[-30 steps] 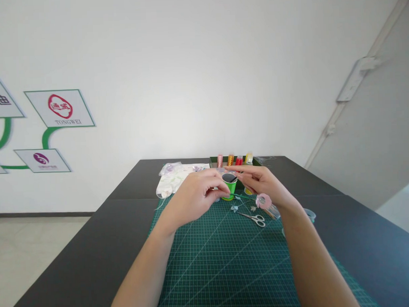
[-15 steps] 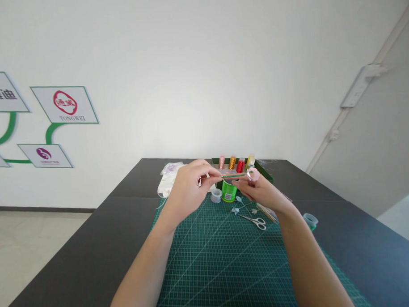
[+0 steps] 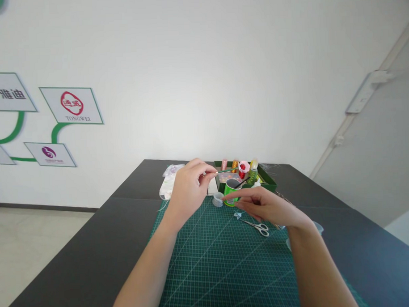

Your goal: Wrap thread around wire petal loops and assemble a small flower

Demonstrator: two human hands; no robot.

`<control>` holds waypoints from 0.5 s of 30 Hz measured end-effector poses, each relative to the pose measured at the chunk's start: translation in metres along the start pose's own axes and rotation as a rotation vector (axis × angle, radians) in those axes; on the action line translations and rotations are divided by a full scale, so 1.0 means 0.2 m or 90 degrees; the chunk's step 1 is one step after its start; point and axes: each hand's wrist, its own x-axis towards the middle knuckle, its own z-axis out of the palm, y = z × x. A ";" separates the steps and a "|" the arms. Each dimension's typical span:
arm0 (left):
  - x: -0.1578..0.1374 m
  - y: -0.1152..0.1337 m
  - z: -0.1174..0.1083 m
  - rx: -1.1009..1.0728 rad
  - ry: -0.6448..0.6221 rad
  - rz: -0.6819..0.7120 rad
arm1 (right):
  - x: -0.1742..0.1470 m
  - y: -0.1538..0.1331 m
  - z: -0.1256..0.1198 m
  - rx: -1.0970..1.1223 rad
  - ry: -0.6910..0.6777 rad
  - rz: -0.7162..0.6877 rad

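Note:
Up over the middle of the mat, my left hand [image 3: 194, 180] pinches the thin green stem of a pink artificial flower [image 3: 244, 166], which points to the right. Lower down, my right hand [image 3: 265, 205] has its index finger stretched left to the rim of a small clear cup [image 3: 218, 201]; whether the fingertip touches it I cannot tell. No object shows in the right hand. Just behind those fingers stands a green can [image 3: 227, 190] with a dark stick in it.
On the green cutting mat [image 3: 208, 261] lie scissors [image 3: 262, 230] and a small pale blue flower [image 3: 238, 215]. A dark green tray [image 3: 270, 186] with several colourful tubes stands behind. White cloth-like material [image 3: 166, 187] lies at the left. A clear container [image 3: 318, 228] is partly hidden by my right forearm.
My right hand has left the flower and come down to the small clear cup, index finger extended. My left hand keeps the stem, and the flower now sits slightly higher and further left.

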 end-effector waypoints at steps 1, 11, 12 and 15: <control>0.00 0.00 0.00 0.003 0.002 0.002 | 0.00 0.00 0.00 0.004 -0.006 -0.001; 0.00 -0.01 0.01 0.019 0.022 -0.003 | -0.03 -0.03 -0.01 0.000 -0.073 0.031; 0.00 -0.02 0.01 0.019 0.020 -0.006 | -0.03 -0.03 -0.01 0.001 -0.074 0.031; 0.00 -0.02 0.02 0.021 0.015 -0.003 | -0.04 -0.04 0.00 0.009 -0.075 0.027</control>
